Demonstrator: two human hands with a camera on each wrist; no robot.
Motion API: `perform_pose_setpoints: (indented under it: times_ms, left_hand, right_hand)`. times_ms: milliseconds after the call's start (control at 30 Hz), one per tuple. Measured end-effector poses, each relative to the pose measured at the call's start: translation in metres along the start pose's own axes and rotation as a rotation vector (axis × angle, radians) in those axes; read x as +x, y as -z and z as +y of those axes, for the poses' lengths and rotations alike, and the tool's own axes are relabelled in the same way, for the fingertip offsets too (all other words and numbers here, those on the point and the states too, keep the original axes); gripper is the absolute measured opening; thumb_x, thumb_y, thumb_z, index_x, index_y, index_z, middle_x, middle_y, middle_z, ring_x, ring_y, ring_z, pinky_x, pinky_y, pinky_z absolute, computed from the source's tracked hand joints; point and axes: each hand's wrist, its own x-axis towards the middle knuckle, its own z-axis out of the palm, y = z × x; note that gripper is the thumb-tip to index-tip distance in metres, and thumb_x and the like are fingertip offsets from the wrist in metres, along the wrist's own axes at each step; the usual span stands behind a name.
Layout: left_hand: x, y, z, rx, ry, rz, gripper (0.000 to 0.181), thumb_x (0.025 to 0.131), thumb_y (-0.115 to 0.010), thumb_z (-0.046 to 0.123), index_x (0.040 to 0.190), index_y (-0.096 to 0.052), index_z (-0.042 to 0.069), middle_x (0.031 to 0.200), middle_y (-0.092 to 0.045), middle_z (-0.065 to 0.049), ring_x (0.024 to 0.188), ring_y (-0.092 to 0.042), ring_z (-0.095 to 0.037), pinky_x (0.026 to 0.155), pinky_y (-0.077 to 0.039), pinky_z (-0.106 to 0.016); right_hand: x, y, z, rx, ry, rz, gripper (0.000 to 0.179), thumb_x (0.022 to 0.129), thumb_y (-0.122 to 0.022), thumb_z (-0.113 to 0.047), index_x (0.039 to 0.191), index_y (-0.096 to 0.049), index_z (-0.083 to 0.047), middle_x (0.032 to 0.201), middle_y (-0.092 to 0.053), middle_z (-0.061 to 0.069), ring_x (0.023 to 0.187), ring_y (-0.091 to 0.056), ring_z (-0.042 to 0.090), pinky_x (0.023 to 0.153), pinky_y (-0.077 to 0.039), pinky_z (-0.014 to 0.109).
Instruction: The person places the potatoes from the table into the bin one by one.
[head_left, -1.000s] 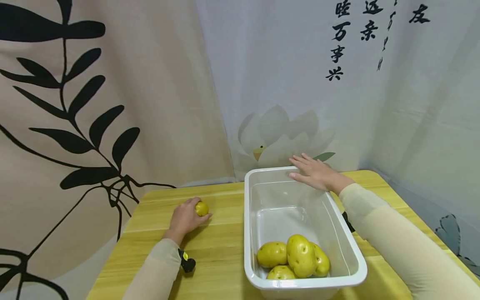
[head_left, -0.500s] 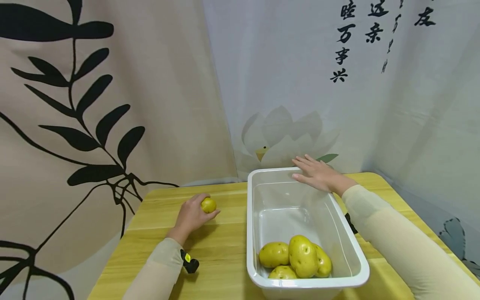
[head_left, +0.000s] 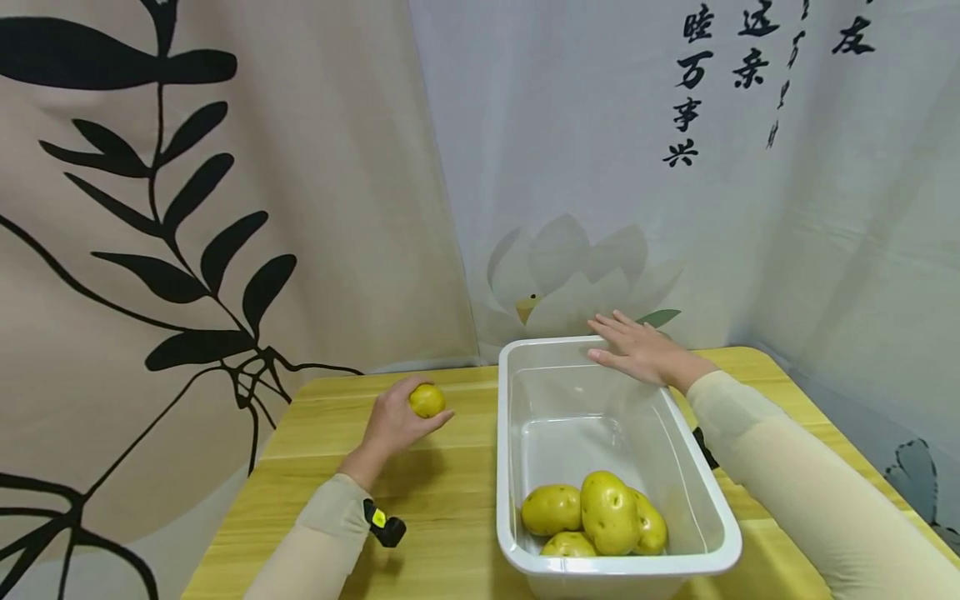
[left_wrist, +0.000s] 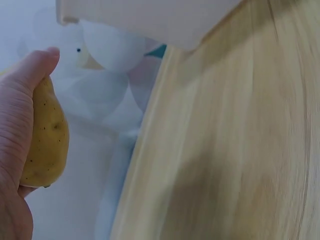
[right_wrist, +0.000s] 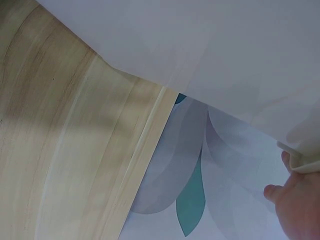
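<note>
My left hand (head_left: 399,423) grips a yellow potato (head_left: 427,401) between thumb and fingers, above the left part of the table. In the left wrist view, that potato (left_wrist: 47,135) shows its long side with small dark spots, partly covered by the hand. My right hand (head_left: 645,350) rests on the far right corner of a white plastic bin (head_left: 507,450), fingers straight and spread over the rim. The right wrist view has this hand (right_wrist: 302,200) at the bin's rim, low on the right. Several yellow potatoes (head_left: 607,512) lie piled at the bin's near end.
The bin stands on a wooden table (head_left: 450,500), right of my left hand. Behind the table hangs a printed curtain (head_left: 360,208) with black leaves and writing. A small black device (head_left: 386,525) is strapped at my left wrist.
My left hand has lifted the potato and carried it to the right, closer to the bin. The right hand stays on the rim, and the head view has shifted slightly.
</note>
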Motion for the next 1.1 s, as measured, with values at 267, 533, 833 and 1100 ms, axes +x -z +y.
perform_pose_setpoints:
  times_ms: [267,533,833,1100]
  left_hand:
    - [0.004,0.005,0.025,-0.134,0.050,-0.037,0.052,0.067,-0.086,0.043,0.107,-0.065,0.017,0.094,-0.065,0.003,0.071,-0.056,-0.014,0.053,-0.049,-0.028]
    - [0.006,0.014,0.051,-0.252,0.069,-0.016,0.046,0.069,-0.087,0.037,0.106,-0.065,0.021,0.091,-0.065,0.000,0.068,-0.055,-0.017,0.052,-0.048,-0.031]
    - [0.010,0.022,0.074,-0.351,-0.037,0.012,0.036,0.075,-0.081,0.029,0.106,-0.065,0.018,0.094,-0.065,-0.003,0.064,-0.054,-0.016,0.048,-0.048,-0.029]
    - [0.015,0.028,0.093,-0.411,-0.129,-0.011,0.033,0.076,-0.079,0.024,0.104,-0.065,0.018,0.095,-0.065,0.000,0.063,-0.054,-0.016,0.047,-0.049,-0.029]
  right_hand:
    - [0.000,0.000,0.000,-0.006,0.003,0.013,0.074,0.097,-0.031,-0.064,0.155,-0.019,-0.019,0.160,-0.013,0.007,0.146,-0.001,0.033,0.108,-0.005,0.068]
    - [0.001,-0.002,0.002,0.001,0.002,0.013,0.076,0.096,-0.031,-0.065,0.155,-0.018,-0.019,0.160,-0.011,0.006,0.146,0.000,0.033,0.108,-0.004,0.067]
    - [0.000,-0.002,0.002,-0.001,0.007,0.014,0.076,0.096,-0.031,-0.064,0.155,-0.019,-0.018,0.160,-0.012,0.007,0.146,0.000,0.034,0.107,-0.004,0.068]
    - [0.002,-0.003,0.004,-0.016,0.005,0.008,0.077,0.095,-0.029,-0.067,0.155,-0.018,-0.020,0.160,-0.011,0.006,0.146,0.000,0.033,0.108,-0.005,0.068]
